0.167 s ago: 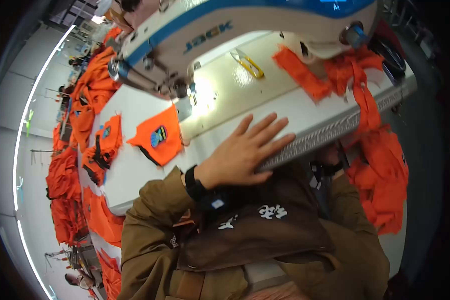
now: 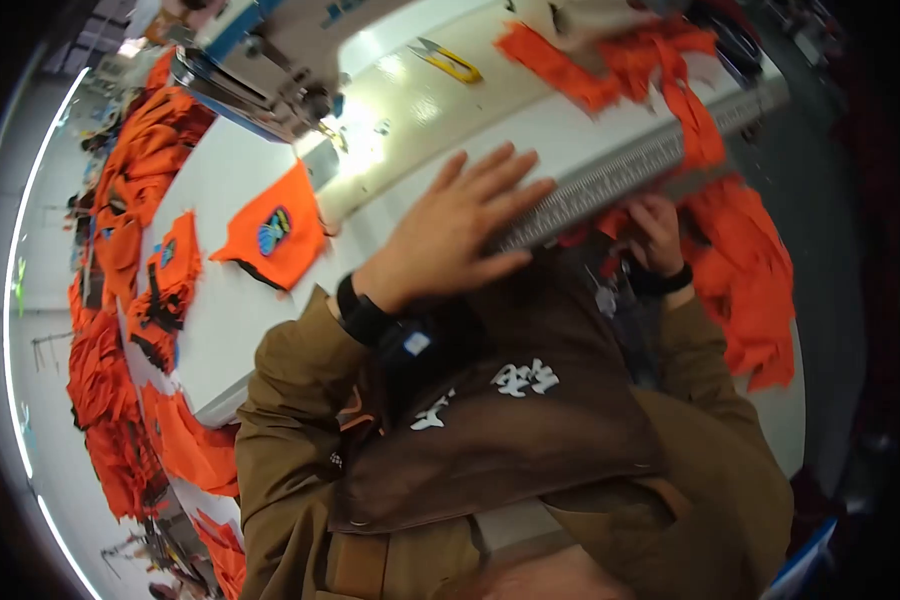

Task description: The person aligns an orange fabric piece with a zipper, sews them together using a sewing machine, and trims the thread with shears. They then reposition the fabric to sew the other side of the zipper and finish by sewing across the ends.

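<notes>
My left hand lies palm down with fingers spread on the white tabletop, beside the ruler edge. It is open and holds nothing. A dark watch strap circles that wrist. Below the table edge, my right hand is closed, its curled fingers on a bit of orange cloth, partly hidden by the hand and the apron. To the left of my left hand lies an orange fabric panel with a blue-and-green patch. The sewing machine stands beyond, its lamp lit over the needle area.
Yellow-handled thread snips lie on the machine bed. Orange scraps sit at the far right of the table, and more orange fabric hangs off its right end. Another patched orange piece is at the left, with orange piles beyond.
My right hand has come up into clearer view at the table edge, with orange cloth at its fingers. The whole view has shifted, and my left hand stays flat on the table.
</notes>
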The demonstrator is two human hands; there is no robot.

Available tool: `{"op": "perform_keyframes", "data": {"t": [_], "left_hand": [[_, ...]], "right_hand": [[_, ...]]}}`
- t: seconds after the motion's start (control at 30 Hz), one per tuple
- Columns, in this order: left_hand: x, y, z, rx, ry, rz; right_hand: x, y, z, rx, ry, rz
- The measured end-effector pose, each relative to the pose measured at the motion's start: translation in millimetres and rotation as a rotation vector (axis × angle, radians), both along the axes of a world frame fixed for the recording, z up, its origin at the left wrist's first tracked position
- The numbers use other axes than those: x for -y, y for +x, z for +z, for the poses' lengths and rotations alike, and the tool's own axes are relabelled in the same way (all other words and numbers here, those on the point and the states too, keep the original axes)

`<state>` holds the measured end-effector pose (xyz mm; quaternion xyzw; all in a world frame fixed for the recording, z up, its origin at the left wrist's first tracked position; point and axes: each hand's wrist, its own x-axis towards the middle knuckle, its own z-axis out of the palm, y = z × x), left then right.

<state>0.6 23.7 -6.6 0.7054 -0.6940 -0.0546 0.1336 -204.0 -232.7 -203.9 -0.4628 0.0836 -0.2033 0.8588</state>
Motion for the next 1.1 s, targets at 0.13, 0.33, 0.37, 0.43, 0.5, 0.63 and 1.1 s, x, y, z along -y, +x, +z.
{"op": "perform_keyframes", "data": {"t": [0.13, 0.33, 0.37, 0.43, 0.5, 0.63, 1.1], "left_hand": [[-2.6, 4.3, -17.7, -0.190, -0.175, -0.017], [21.0, -66.8, -22.3, -0.552, -0.386, -0.107], [29.6, -70.2, -23.7, -0.492, -0.442, -0.165], [38.8, -68.4, -24.5, -0.632, -0.243, -0.089], [38.8, -68.2, -26.5, -0.695, -0.255, -0.091], [12.0, -60.6, -32.2, -0.816, -0.308, 0.097], [-194.1, 98.3, 169.7, -0.447, -0.706, 0.353]], "right_hand": [[-12.1, -25.2, 94.9, 0.228, -0.295, 0.159], [-46.0, -24.7, 226.4, 0.494, -0.440, 0.318], [-47.9, -23.7, 246.9, 0.553, -0.446, 0.352], [-30.9, -28.5, 280.2, 0.648, -0.421, 0.435], [-6.8, -31.1, 321.4, 0.810, -0.594, 0.458], [49.0, -28.0, 402.6, 1.110, -0.791, 0.470], [53.5, -14.6, 404.5, 0.959, -0.376, -0.149]]}}
